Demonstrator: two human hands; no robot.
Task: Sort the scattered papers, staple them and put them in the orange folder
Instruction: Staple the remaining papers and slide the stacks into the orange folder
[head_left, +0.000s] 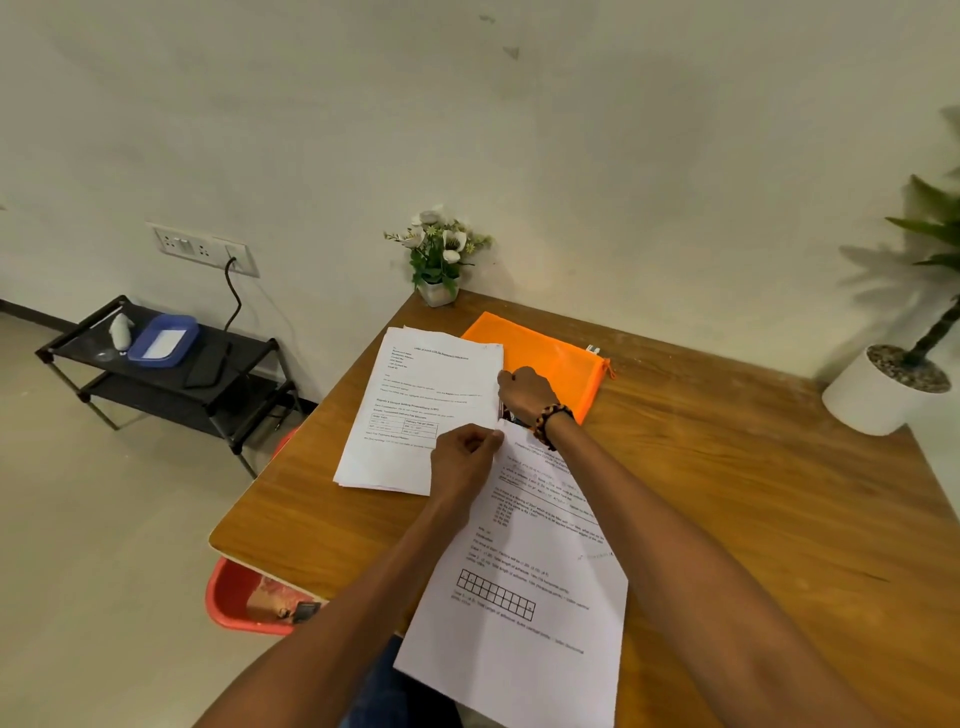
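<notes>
We see a wooden table (727, 493) set against a pale wall, with two batches of white printed paper on it. The left hand (462, 457) pinches the top corner of the nearer stack of printed sheets (524, 587), thumb and fingers curled onto the paper edge; this stack runs down towards the table's near edge and overhangs it. The right hand (527, 392), with a beaded bracelet (550, 423) at the wrist, is curled over something small and dark at the gap between the two batches; we cannot tell what it grips, nor how the fingers lie beneath the knuckles. The farther stack of printed sheets (421, 410) lies flat on the table to the left, its top page bearing a small table of figures. The flat orange zip folder (550, 358) lies just behind the right hand, partly under the farther stack's right edge. A small white pot of artificial flowers (439, 254) stands at the table's far corner, and a larger white potted plant (893, 384) at its right edge. A red plastic bin (244, 597) sits on the floor beneath the table's left side, and a black metal rack (171, 364) stands against the wall.
</notes>
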